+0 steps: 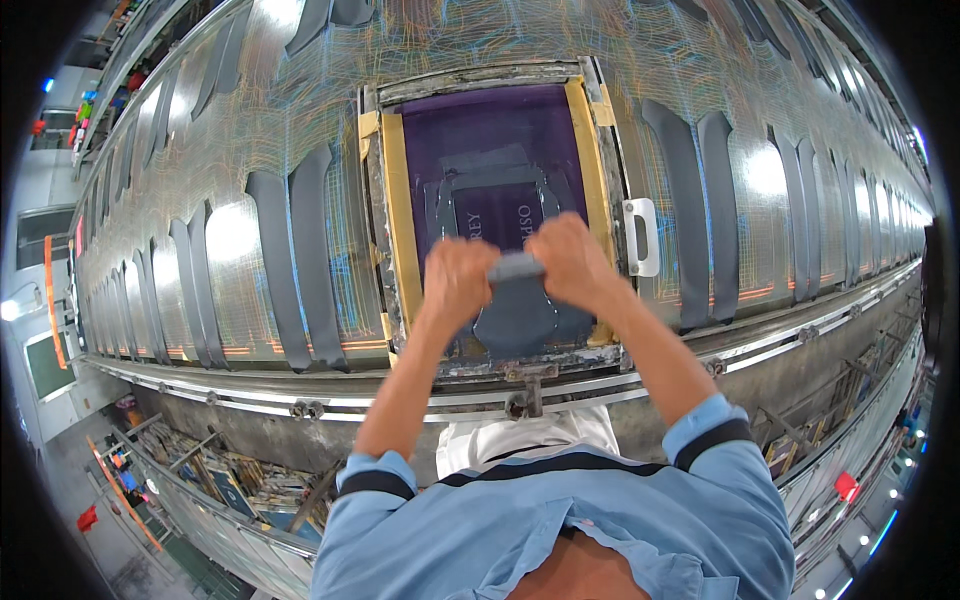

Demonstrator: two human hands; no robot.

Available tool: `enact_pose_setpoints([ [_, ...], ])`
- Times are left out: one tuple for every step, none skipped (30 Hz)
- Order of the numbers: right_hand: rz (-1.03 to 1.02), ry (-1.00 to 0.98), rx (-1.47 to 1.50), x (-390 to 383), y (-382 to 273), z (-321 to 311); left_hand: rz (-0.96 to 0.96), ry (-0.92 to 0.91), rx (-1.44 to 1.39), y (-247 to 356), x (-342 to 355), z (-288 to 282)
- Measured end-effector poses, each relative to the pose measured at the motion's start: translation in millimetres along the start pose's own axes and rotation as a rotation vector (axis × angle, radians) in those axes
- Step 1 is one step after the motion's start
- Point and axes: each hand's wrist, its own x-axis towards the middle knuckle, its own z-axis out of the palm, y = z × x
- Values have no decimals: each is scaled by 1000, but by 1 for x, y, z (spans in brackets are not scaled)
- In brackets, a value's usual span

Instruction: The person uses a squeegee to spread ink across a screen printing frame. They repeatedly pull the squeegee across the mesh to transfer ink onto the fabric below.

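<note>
A screen printing frame (592,170) with purple mesh and yellow tape along its inner sides lies on the long table in front of me. Dark grey ink (515,312) is spread over the mesh, partly covering pale lettering. My left hand (461,280) and my right hand (572,258) are both closed around the ends of a grey squeegee (516,266), held crosswise over the inked mesh. Only the middle of the squeegee shows between my fists; its blade edge is hidden. A white handle (642,238) stands on the frame's right side.
Dark grey cut fabric pieces (292,265) lie in rows along the table on both sides of the frame. A metal rail (250,398) with clamps runs along the near table edge. Below it, a shelf holds stacked frames (235,480).
</note>
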Motion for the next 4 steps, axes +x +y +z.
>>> enact_pose_setpoints([
  [-4, -13, 8, -25, -14, 0, 6, -22, 23, 17, -24, 2],
  [-1, -40, 35, -42, -24, 0, -37, -60, -63, 31, -44, 2],
  [-11, -77, 60, -54, -33, 3, -56, -91, -66, 36, -56, -1],
  [-19, -113, 84, -61, -37, 6, -73, -123, -69, 40, -65, -4],
])
